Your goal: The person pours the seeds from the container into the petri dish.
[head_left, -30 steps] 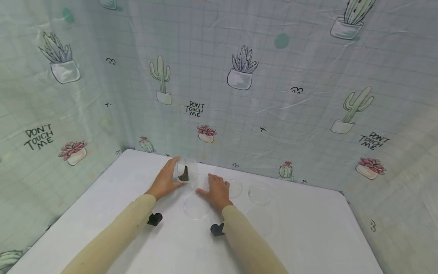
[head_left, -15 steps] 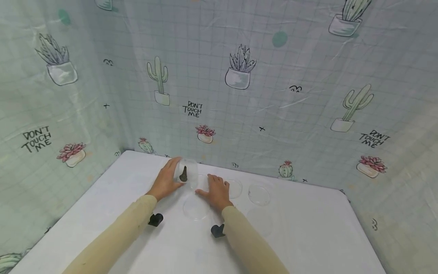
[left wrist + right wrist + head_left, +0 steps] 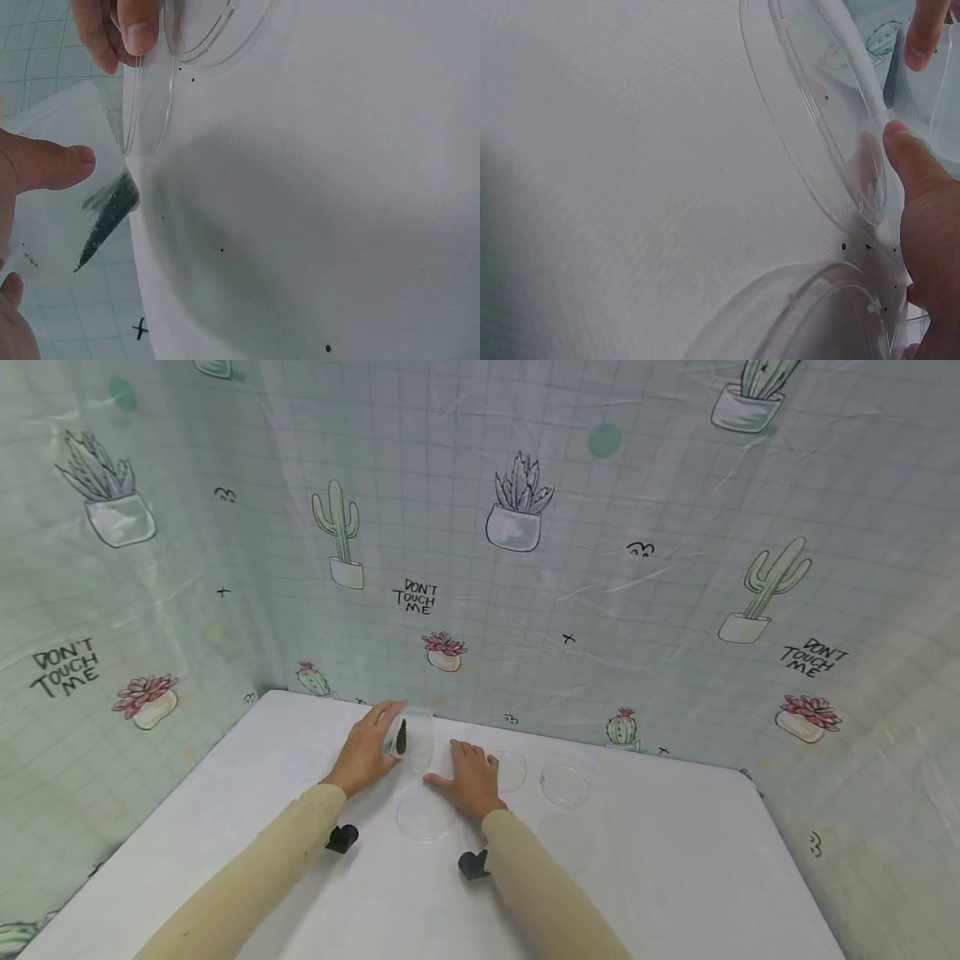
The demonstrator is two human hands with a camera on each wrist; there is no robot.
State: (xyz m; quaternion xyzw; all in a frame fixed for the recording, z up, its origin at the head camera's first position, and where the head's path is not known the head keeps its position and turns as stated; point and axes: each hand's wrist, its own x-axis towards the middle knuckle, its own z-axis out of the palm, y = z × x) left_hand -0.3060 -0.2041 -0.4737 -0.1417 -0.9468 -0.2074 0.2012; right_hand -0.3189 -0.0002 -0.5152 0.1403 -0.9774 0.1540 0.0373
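Observation:
My left hand (image 3: 363, 752) grips a clear plastic cup (image 3: 422, 731), tipped on its side with its mouth toward the right. Dark fine granules (image 3: 401, 737) lie along the cup's wall; in the left wrist view they form a narrow wedge (image 3: 112, 214) in it. Close to the right of the cup, my right hand (image 3: 472, 781) holds a shallow clear petri dish (image 3: 154, 105) low at the table, thumb (image 3: 142, 37) at its rim and fingers spread round the far side. The dish is partly hidden by that hand.
More clear dishes stand on the white table (image 3: 675, 860): one nearer dish (image 3: 400, 822) and two to the right, a dish (image 3: 525, 768) and another dish (image 3: 564, 785). Scattered dark grains (image 3: 222, 250) dot the surface. A cactus-print curtain (image 3: 517, 610) rises behind the table.
The left hand has tipped the cup further, and the granules inside have shifted into a narrower strip. The right hand keeps its place at the dish; the head view has shifted slightly.

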